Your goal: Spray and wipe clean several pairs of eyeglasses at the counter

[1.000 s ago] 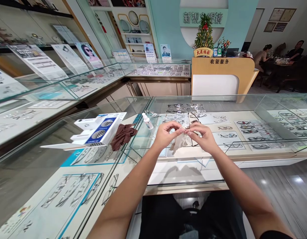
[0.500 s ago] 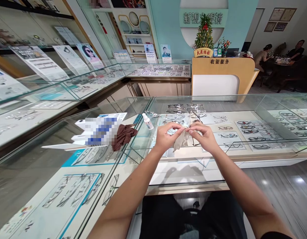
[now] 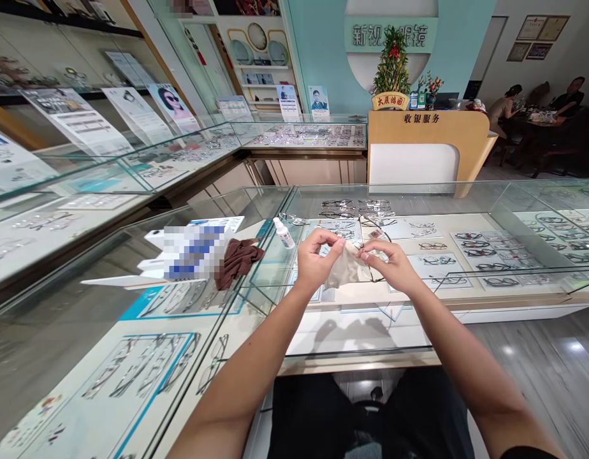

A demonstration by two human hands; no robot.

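Observation:
Above the glass display case, my left hand (image 3: 318, 258) pinches a thin beige cloth (image 3: 346, 268) between thumb and fingers. The cloth hangs down between my two hands. Just to its right, my right hand (image 3: 387, 260) is closed on a pair of dark-framed glasses (image 3: 389, 229), whose thin temples stick out past the fingers. Part of the frame is hidden behind the fingers and cloth. A small white spray bottle (image 3: 283, 234) lies tilted on the glass left of my left hand, and a crumpled brown cloth (image 3: 237, 261) is farther left.
A white box (image 3: 194, 252) with papers lies on the left glass top. Below the glass are rows of glasses (image 3: 476, 245) on trays. A wooden counter (image 3: 419, 153) with a plant (image 3: 391, 64) stands beyond. Two people sit at a table (image 3: 543, 118) at the far right.
My left hand has shifted slightly left, away from the right hand, and the beige cloth is more spread out. The glasses have turned a little in my right hand.

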